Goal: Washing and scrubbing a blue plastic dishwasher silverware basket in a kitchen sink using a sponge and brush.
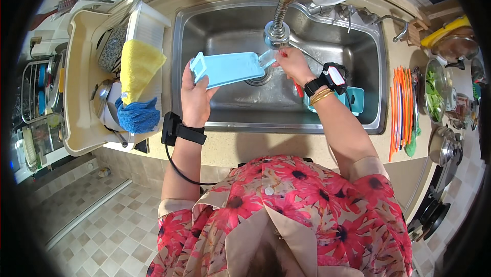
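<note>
My left hand (196, 96) grips one end of a light blue plastic tray-like piece (232, 70), thumb on its face near a raised handle-like rim. The piece is tilted over the stainless steel sink (218, 106), its far end close under the faucet's spray head (276, 34). My right hand (293, 64) is closed around a slim tool with a red handle (298, 88). The tool's working end is beside the far end of the blue piece and is blurred by water. A teal plastic container (356, 99) lies in the sink's right front corner, partly behind my right wrist.
Left of the sink stands a cream dish rack (71, 104) with dishes, a yellow cloth (140, 68) and a blue cloth (139, 116). On the right counter lie several colourful straws or sticks (401, 108), near a glass bowl of green leaves (434, 93) and a lidded pot (443, 148).
</note>
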The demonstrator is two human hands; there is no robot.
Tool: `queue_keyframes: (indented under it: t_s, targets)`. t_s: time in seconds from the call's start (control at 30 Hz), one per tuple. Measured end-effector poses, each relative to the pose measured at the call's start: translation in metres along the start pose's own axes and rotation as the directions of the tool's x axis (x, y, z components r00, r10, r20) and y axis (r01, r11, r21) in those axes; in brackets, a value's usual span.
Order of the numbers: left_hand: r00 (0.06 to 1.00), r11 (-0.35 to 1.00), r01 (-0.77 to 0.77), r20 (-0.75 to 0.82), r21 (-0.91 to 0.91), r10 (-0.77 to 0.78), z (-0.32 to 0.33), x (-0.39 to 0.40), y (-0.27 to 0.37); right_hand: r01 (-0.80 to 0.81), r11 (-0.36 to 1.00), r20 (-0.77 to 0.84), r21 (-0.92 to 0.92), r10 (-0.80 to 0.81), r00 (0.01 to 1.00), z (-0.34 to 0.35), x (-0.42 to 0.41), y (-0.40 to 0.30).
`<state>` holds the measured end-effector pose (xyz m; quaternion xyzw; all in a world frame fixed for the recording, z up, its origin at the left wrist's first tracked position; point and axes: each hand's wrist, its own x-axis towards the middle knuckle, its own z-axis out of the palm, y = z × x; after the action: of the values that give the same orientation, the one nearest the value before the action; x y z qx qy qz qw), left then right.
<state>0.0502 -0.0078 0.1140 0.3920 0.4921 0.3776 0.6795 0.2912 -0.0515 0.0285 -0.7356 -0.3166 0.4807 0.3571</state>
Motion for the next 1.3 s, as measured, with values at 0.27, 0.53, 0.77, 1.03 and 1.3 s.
queue_keyframes:
  t_s: [0.27,0.53,0.77,1.03,1.3]
  targets:
    - [0.997,0.999,0.041,0.059,-0.033,-0.039,-0.003,0.009,-0.009,-0.052,0.999,-0.073,0.015,0.053,0.996,-0.01,-0.005,-0.003]
    - [0.983,0.978,0.16,0.067,0.137,-0.17,-0.002,0.018,-0.019,-0.025,0.995,-0.095,0.093,0.033,0.995,-0.039,-0.025,-0.001]
    - [0.935,0.926,0.288,0.138,0.244,-0.327,0.012,0.013,-0.019,-0.044,0.993,-0.105,0.111,0.056,0.993,-0.06,-0.04,0.008]
    - [0.784,0.925,0.378,0.515,0.051,-0.348,-0.007,0.015,-0.025,0.05,0.952,-0.115,0.302,-0.016,0.993,-0.076,-0.045,0.034]
    - [0.739,0.819,0.563,0.376,0.112,-0.56,0.019,0.017,-0.037,0.088,0.914,-0.121,0.397,-0.043,0.992,-0.063,-0.047,0.025]
